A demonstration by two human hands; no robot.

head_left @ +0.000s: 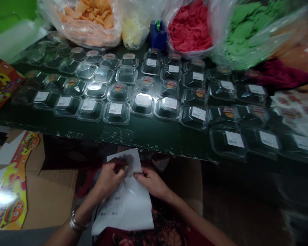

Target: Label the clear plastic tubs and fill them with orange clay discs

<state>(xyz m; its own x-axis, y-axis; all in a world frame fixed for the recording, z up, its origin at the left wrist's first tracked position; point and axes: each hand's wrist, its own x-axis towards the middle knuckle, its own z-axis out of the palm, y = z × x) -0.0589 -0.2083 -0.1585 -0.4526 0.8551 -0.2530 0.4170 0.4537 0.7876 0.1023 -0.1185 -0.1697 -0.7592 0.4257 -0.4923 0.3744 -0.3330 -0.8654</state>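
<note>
1. Label sheet (pixel 137 206): a smooth white sheet, slightly curved, lying in front of the person's body below the near edge of the worktop (pixel 155 135). Small dark-printed labels (too blurred to read) show on its lower left part.
2. Left hand (pixel 111 175): over the upper left part of the label sheet, its fingers curled inward to a narrow shape; whether anything is pinched between the fingertips cannot be told. A shiny metal bangle (pixel 75 222) circles the wrist.
3. Right hand (pixel 152 182): holding the right edge of the label sheet, the thumb lying on its upper face.
4. Clear containers (pixel 116 118): thin, glossy plastic, squarish with bevelled corners, in rows across the dark worktop, whose near edge is scuffed. Many bear white rectangular labels (pixel 115 108); others carry colourful burger stickers (pixel 118 88).
5. Far side of the worktop: transparent, crinkled bags hold smooth orange pieces (pixel 102 18), pale yellow pieces (pixel 133 34), folded-looking red pieces (pixel 190 29) and flat green pieces (pixel 246 25). A blue tape dispenser (pixel 158 37) stands between the yellow and the red.
6. Left margin: a glossy printed carton (pixel 2 82) on the worktop, with matt brown cardboard (pixel 50 198) lower down.
</note>
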